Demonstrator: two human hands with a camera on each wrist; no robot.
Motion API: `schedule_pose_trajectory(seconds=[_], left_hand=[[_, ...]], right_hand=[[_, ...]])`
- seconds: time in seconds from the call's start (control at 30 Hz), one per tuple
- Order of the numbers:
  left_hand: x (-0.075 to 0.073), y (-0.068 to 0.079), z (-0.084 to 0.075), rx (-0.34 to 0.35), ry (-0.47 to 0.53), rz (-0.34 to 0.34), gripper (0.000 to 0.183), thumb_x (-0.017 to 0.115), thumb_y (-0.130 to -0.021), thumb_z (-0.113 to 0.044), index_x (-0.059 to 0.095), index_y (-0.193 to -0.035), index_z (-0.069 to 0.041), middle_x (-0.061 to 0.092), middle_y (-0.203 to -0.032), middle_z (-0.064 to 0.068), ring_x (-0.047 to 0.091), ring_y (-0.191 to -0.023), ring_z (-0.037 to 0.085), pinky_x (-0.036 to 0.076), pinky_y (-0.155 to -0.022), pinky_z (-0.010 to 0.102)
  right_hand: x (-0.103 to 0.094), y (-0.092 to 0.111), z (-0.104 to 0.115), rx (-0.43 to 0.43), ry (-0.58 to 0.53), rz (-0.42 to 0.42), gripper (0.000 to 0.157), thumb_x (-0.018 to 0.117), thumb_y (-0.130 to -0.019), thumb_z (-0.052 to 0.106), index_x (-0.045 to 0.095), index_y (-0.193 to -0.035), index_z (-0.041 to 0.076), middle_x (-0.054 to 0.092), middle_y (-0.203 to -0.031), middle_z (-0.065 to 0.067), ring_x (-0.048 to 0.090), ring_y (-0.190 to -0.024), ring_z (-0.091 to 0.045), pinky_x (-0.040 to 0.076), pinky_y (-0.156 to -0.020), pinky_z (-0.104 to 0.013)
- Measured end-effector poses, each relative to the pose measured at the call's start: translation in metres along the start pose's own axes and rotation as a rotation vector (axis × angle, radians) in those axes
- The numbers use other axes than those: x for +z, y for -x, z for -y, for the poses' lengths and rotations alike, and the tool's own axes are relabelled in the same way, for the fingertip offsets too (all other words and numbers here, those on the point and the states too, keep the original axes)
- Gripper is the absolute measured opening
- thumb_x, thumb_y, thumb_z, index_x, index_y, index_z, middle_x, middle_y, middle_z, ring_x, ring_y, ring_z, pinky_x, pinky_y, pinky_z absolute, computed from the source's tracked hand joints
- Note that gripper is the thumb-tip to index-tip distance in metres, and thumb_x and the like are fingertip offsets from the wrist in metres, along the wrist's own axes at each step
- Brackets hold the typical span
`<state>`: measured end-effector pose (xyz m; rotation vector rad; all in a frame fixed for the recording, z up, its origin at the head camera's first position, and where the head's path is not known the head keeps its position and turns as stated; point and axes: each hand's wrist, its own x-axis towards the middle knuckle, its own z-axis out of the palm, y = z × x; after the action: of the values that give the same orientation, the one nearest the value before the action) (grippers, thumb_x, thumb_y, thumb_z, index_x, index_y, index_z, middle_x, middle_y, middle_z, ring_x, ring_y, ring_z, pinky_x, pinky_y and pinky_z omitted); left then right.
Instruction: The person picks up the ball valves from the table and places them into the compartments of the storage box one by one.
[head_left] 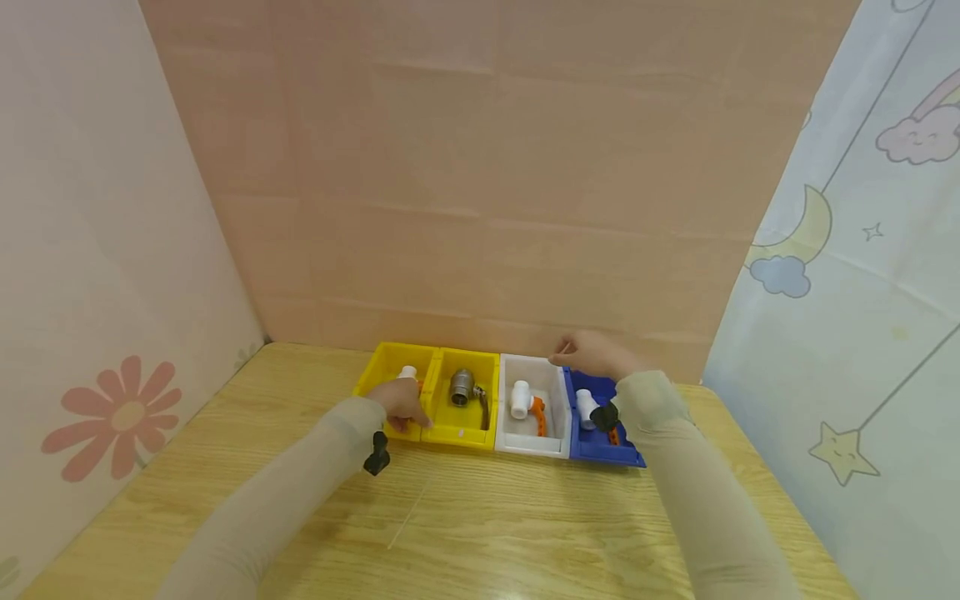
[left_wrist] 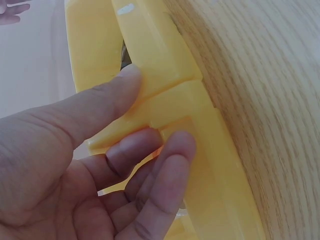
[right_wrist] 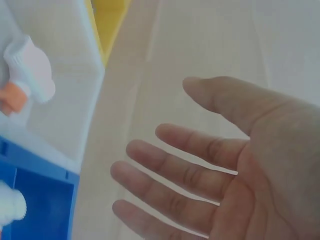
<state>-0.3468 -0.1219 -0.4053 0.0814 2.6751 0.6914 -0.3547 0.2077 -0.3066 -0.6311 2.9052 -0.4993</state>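
My left hand (head_left: 401,402) hangs over the front of the leftmost yellow bin (head_left: 367,382), its fingers loosely curled. In the left wrist view, the thumb (left_wrist: 127,82) lies at the rim of the neighbouring yellow bin (left_wrist: 160,55), across the joint from the fingertips. Partly hidden by this hand is a white valve (head_left: 407,372). The second yellow bin holds a metal ball valve (head_left: 462,387) with a lever. Behind the white bin (head_left: 562,417) and blue bin (head_left: 607,452), my right hand (head_left: 592,353) is raised with nothing in it, fingers spread in the right wrist view.
White plastic valves with orange handles lie in the white bin (head_left: 520,400) and the blue bin (head_left: 586,408). The bins stand in a row on a wooden table (head_left: 480,525), near its back edge. A cloth backdrop (head_left: 480,208) rises behind, with patterned side curtains.
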Motion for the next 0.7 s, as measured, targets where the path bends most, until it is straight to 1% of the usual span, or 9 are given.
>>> schedule_pose_trajectory(seconds=[0.13, 0.27, 0.4, 0.57, 0.7], left_hand=[[0.000, 0.001, -0.001, 0.003, 0.006, -0.002, 0.032, 0.081, -0.079, -0.026, 0.061, -0.091, -0.004, 0.046, -0.062, 0.000, 0.053, -0.049, 0.012, 0.054, -0.053, 0.023], [-0.002, 0.002, -0.002, 0.015, 0.017, -0.005, 0.031, 0.081, -0.080, -0.026, 0.061, -0.091, -0.004, 0.044, -0.062, 0.000, 0.052, -0.050, 0.012, 0.054, -0.053, 0.023], [-0.002, 0.007, 0.000, 0.020, 0.024, -0.011, 0.033, 0.081, -0.079, -0.027, 0.059, -0.089, -0.004, 0.048, -0.064, 0.000, 0.054, -0.052, 0.012, 0.053, -0.053, 0.023], [0.000, 0.015, 0.006, 0.041, 0.035, -0.055, 0.037, 0.082, -0.078, -0.027, 0.056, -0.090, -0.004, 0.050, -0.066, 0.001, 0.056, -0.053, 0.014, 0.052, -0.053, 0.023], [0.001, 0.018, 0.009, 0.050, 0.053, -0.098, 0.040, 0.082, -0.078, -0.027, 0.053, -0.095, -0.003, 0.047, -0.066, 0.001, 0.054, -0.052, 0.014, 0.050, -0.053, 0.024]], right_hand=[[0.012, 0.002, 0.003, -0.033, 0.001, -0.026, 0.027, 0.062, -0.094, 0.027, 0.066, -0.107, 0.004, 0.069, -0.102, -0.012, 0.065, -0.089, -0.023, 0.054, -0.079, -0.039], [0.022, 0.006, 0.005, -0.030, -0.023, -0.022, 0.025, 0.062, -0.094, 0.026, 0.066, -0.107, 0.005, 0.068, -0.099, -0.010, 0.064, -0.086, -0.021, 0.054, -0.075, -0.037], [0.033, 0.010, 0.004, -0.038, -0.029, -0.006, 0.023, 0.061, -0.095, 0.026, 0.065, -0.107, 0.006, 0.067, -0.098, -0.008, 0.063, -0.087, -0.018, 0.054, -0.076, -0.036], [0.041, 0.017, 0.007, -0.021, -0.035, 0.034, 0.022, 0.061, -0.096, 0.030, 0.063, -0.107, 0.011, 0.065, -0.098, -0.004, 0.060, -0.085, -0.016, 0.053, -0.075, -0.034], [0.042, 0.022, 0.010, -0.008, -0.025, 0.029, 0.023, 0.060, -0.096, 0.032, 0.063, -0.109, 0.013, 0.064, -0.098, -0.002, 0.060, -0.086, -0.015, 0.052, -0.075, -0.034]])
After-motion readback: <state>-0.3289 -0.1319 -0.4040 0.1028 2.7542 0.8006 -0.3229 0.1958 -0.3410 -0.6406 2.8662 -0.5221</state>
